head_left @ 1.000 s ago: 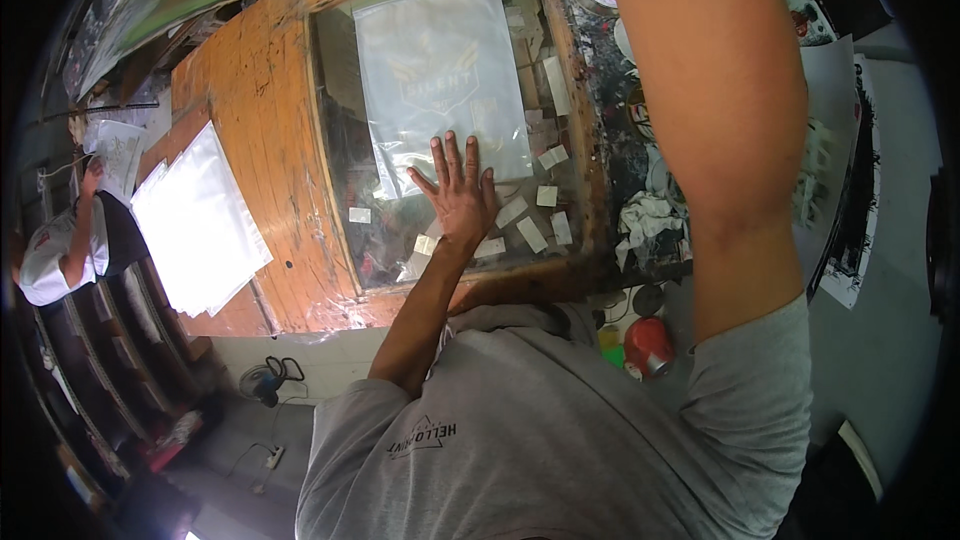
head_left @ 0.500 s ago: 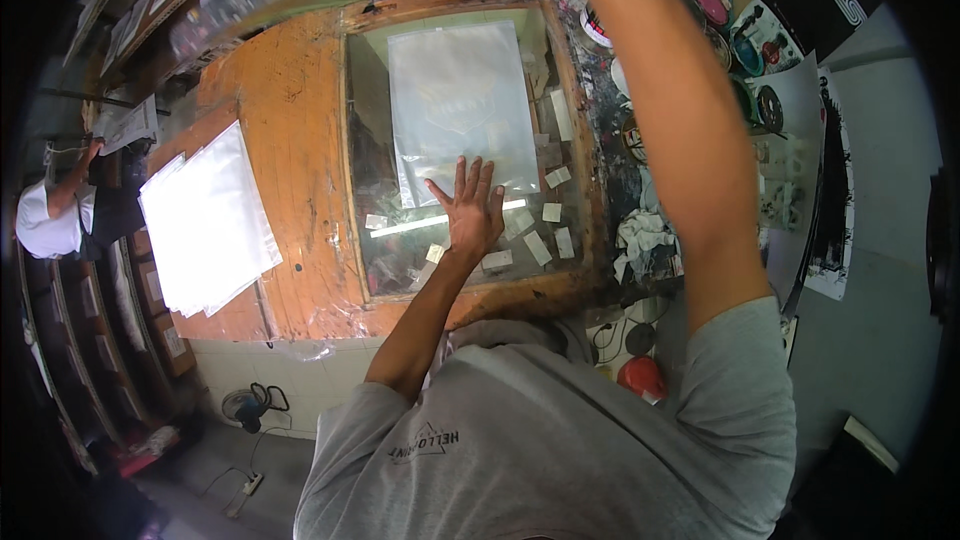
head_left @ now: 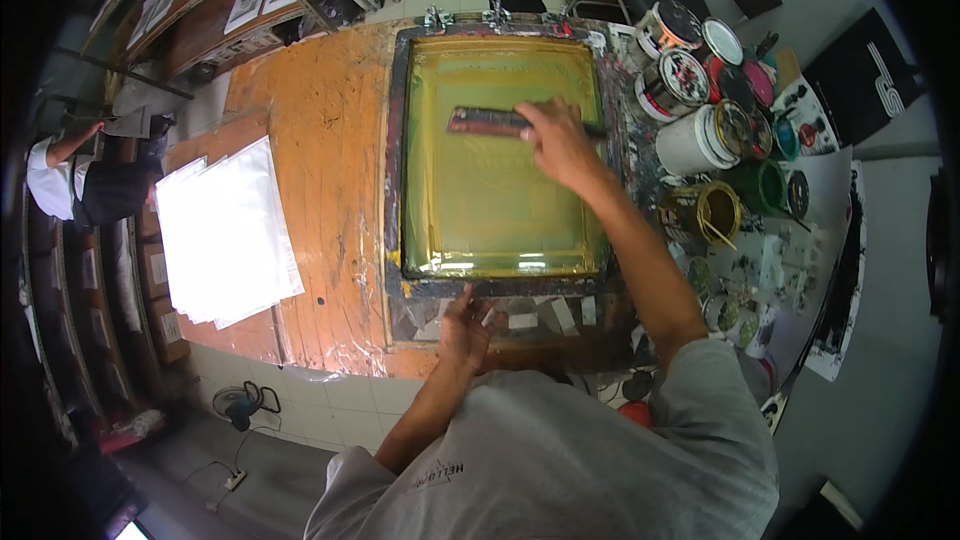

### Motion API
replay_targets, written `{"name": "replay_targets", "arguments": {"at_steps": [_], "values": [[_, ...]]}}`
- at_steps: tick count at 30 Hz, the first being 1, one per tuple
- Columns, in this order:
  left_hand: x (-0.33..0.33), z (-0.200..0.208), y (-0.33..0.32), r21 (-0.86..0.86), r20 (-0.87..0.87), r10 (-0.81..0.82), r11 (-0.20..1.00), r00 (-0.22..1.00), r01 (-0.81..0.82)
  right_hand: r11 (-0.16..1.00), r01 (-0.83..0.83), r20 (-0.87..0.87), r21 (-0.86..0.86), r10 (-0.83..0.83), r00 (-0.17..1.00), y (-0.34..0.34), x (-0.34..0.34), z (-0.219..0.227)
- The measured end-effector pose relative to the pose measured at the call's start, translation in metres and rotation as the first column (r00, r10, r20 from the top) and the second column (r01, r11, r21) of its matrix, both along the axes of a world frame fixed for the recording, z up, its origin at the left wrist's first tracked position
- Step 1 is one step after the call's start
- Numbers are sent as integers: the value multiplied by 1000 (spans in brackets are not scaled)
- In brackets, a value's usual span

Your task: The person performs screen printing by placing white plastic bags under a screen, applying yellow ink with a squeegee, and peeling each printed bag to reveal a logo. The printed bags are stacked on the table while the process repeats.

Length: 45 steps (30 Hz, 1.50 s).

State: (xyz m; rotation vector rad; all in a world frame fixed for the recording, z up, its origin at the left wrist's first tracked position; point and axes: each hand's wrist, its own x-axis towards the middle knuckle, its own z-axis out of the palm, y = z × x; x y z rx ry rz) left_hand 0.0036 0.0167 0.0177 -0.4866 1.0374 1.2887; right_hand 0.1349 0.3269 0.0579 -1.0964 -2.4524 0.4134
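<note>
A screen-printing frame [head_left: 396, 170] with yellow-green mesh lies flat over the glass part of the table. My right hand [head_left: 558, 140] grips a long dark squeegee [head_left: 482, 122], held crosswise over the far half of the mesh. At the frame's near edge is my left hand [head_left: 466, 328], its fingers loosely bent and apart, the tips touching or very close to the rim. I see nothing held in it. The clear plastic bag that lay on the glass is hidden beneath the frame. Pale tape pieces [head_left: 522, 321] show on the glass in front.
A stack of white sheets or bags [head_left: 225, 235] rests on the wooden table [head_left: 325, 190] to the left. Paint tubs [head_left: 690, 140] and jars crowd the right side. Metal hinge clamps [head_left: 497, 14] stand behind the frame. At the far left, another person [head_left: 95, 180] works near shelves.
The screen frame has come down over the glass and the bag. My right arm has dropped from its raised reach, and a squeegee now shows in that hand. My left hand has drawn back toward me.
</note>
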Motion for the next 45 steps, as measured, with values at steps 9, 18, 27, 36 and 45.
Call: {"name": "replay_targets", "arguments": {"at_steps": [9,18,27,36,45], "values": [[9,7,0,-25,-107,-34,999,994,31,970,124,144,211,-156,977,109,-44,-66],[13,23,-6,33,-206,-25,999,978,33,998,25,129,60,-32,991,-129,-15,-7],[16,-11,-5,59,-195,-22,998,981,34,992,75,200,-106,-53,978,-208,1,12],[16,-14,6,-73,-176,10,997,984,-23,992,83,203,91,-100,974,-193,-2,-47],[19,-8,6,-93,-216,-24,996,976,4,988,90,256,127,-120,959,-34,-40,-70]]}}
